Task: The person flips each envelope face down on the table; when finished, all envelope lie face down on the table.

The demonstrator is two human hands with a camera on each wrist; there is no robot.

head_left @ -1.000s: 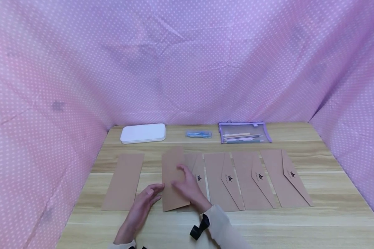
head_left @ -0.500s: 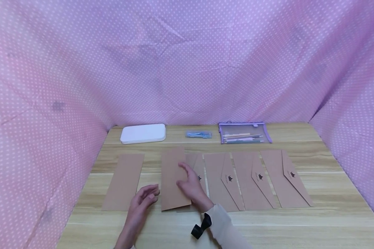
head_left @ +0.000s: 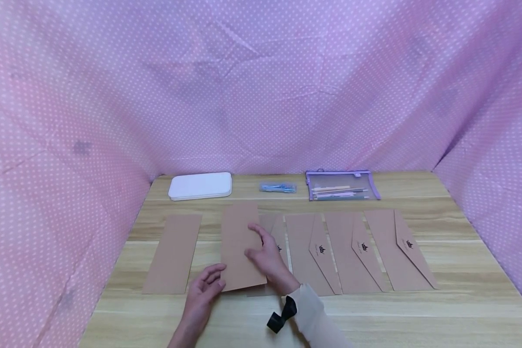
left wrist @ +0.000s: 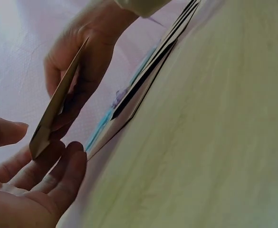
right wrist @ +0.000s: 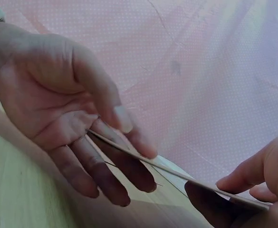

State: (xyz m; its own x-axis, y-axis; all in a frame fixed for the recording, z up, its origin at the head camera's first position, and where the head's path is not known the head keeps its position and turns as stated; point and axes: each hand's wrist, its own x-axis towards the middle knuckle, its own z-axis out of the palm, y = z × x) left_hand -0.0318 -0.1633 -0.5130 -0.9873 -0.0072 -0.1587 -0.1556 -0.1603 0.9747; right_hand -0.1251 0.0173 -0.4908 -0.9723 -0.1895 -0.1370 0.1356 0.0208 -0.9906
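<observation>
A brown kraft envelope [head_left: 237, 251] is raised off the table with its plain side up and its near edge tilted. My right hand [head_left: 270, 258] grips its right side, thumb on top and fingers underneath. At the near left corner is my left hand [head_left: 203, 292]. In the left wrist view, the left fingers [left wrist: 43, 164] touch the envelope's lower edge from beneath, while the thumb stands apart from it. Partly under the raised one lies another envelope [head_left: 278, 227] with a crown print on its flap.
A plain brown envelope [head_left: 174, 253] lies at the left. More crown-printed envelopes [head_left: 302, 256] form a row at the right. Along the back of the wooden table [head_left: 374, 319] are a white case [head_left: 200, 186], a small blue clear box [head_left: 278, 187] and a purple mesh pencil pouch [head_left: 341, 179].
My left hand draws back from the envelope's left edge, then comes to its near left corner. The right hand keeps its grip as the envelope lifts slightly and shifts a little left.
</observation>
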